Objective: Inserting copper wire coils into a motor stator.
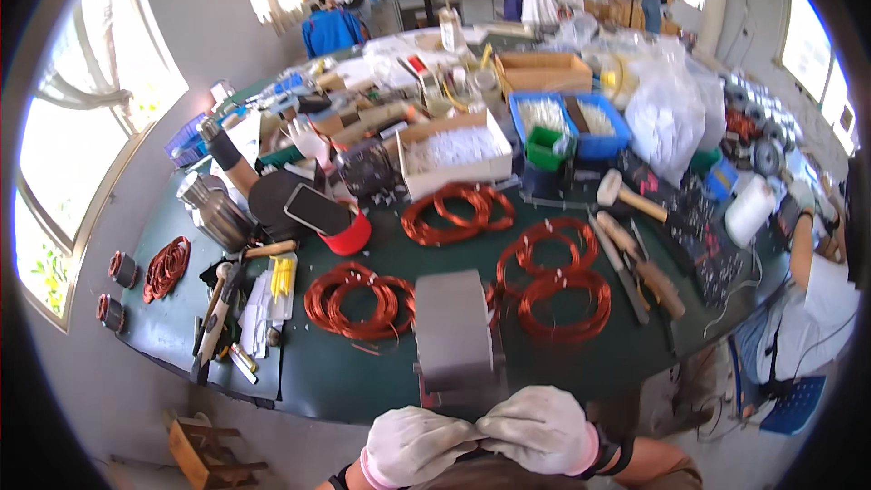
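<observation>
Both my hands wear pale work gloves and meet at the table's near edge. My left hand [419, 443] has its fingers closed, their tips against those of the other hand. My right hand [537, 431] is pinched in the same way; whatever lies between the fingertips is too small or hidden to make out. Just beyond them a grey metal cylinder, like a motor stator core [454, 331], lies on its side on the table. Coils of red-brown copper wire lie around it: one coil [358, 301] to its left, another [458, 214] behind, and more coils [558, 299] to its right.
The dark green table [336, 386] holds a mallet [632, 197], a knife-like tool [619, 268], a steel flask [213, 209], a phone [318, 210], a white box [455, 150] and blue bins [599, 132]. A co-worker [812, 299] sits at the right; other people are farther back.
</observation>
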The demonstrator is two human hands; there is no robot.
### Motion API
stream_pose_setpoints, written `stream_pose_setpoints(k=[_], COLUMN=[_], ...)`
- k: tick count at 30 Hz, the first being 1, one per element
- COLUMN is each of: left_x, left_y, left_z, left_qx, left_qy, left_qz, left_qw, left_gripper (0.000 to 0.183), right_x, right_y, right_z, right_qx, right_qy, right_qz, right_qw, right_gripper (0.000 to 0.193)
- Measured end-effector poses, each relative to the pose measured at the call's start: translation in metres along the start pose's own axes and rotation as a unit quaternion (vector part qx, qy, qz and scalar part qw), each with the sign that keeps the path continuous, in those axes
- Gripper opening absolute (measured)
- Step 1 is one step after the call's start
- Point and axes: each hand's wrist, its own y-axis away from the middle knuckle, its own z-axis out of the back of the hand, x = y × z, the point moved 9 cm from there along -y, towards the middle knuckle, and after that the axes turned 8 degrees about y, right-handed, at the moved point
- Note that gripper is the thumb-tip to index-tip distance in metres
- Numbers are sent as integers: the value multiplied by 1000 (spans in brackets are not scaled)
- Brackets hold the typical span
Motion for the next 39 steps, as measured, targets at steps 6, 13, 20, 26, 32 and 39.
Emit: stream_pose_setpoints(k=[6, 13, 20, 26, 32, 39], left_x=[99, 164, 181, 175, 177, 179], left_y=[73, 135, 150, 139, 134, 135], left_z=[33, -15, -50, -84, -84, -81], left_qx=[-242, -143, -180, -197, -187, -170], left_qy=[-10, 93, 395, 584, 581, 583], left_qz=[362, 463, 542, 544, 542, 542], left_qw=[900, 870, 720, 570, 578, 580], left_gripper=[19, 33, 40, 45, 45, 46], right_x=[-109, -138, -145, -151, -146, -150], right_y=[12, 12, 6, 5, 6, 6], right_z=[26, -25, -36, -42, -49, -50], right_qx=[-70, 42, 87, 39, 81, 56], right_qy=[111, 130, 131, 95, 106, 7], right_qz=[-100, -95, -98, -72, -77, -101], right_qw=[986, 986, 983, 992, 988, 993], right_gripper=[32, 19, 24, 22, 25, 20])
